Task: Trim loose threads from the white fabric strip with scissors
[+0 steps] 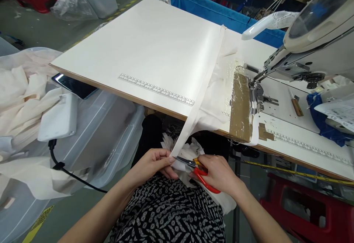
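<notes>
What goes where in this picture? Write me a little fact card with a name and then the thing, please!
Left hand: fingers pinch a pale cloth strip
Right hand: holds scissors with red and yellow handles
Scissor tips: close to the left fingers
Strip: runs from the left hand up over the white table
On the table, right side: sewing machine
Left side: white box with a black cable

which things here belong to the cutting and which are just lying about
In use:
- red-handled scissors, in the right hand
- pale fabric strip, in the left hand

Apparently just lying about:
- white device with black cable
- dark-screened device
- wooden-handled tool
</notes>
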Motion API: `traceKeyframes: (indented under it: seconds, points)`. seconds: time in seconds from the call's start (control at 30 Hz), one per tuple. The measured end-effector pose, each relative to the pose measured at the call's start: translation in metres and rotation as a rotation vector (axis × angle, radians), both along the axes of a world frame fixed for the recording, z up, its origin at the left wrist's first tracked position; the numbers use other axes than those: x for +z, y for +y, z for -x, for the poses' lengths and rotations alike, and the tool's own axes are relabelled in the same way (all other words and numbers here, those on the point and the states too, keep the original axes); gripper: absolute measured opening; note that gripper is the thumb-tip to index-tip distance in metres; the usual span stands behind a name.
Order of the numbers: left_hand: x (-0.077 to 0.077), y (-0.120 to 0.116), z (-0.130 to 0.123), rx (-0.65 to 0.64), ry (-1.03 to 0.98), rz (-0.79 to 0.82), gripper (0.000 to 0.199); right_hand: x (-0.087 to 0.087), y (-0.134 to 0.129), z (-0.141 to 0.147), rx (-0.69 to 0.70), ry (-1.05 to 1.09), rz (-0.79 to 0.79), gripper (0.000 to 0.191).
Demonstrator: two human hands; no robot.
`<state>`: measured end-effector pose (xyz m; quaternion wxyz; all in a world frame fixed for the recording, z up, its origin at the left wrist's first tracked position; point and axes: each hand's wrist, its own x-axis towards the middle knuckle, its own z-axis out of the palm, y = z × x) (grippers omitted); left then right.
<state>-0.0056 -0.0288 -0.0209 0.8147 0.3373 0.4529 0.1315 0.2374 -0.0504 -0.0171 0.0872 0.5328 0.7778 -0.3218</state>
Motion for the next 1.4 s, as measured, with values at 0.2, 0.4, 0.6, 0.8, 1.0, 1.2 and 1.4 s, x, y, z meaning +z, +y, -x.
traceKeyframes:
  seconds: [0.2,0.4,0.6,0.8,1.0,1.2,1.4]
  points:
    - [0.002,0.000,0.001,-0.004,0.011,0.001,0.039,0.002,0.001,0.009,0.008,-0.029,-0.041,0.056]
    - [0.005,0.003,0.003,-0.015,0.032,-0.005,0.041,0.000,0.001,0.011,-0.020,0.008,-0.017,0.055]
    - [0.003,0.003,0.002,-0.026,0.044,-0.009,0.041,-0.005,-0.001,0.009,-0.022,-0.044,-0.036,0.041]
    - [0.003,0.005,-0.001,-0.025,0.026,0.011,0.042,-0.006,-0.001,0.010,-0.034,-0.025,-0.064,0.046]
    - [0.004,0.005,-0.003,-0.031,0.020,0.014,0.041,-0.008,0.000,0.013,-0.025,-0.040,-0.040,0.033]
    - [0.000,0.004,0.003,-0.103,0.072,-0.058,0.044,-0.015,-0.007,0.005,-0.086,0.002,-0.051,0.035]
    - [-0.001,0.028,0.000,0.071,0.665,-0.864,0.057,-0.016,-0.025,-0.009,-0.248,0.227,-0.078,0.050]
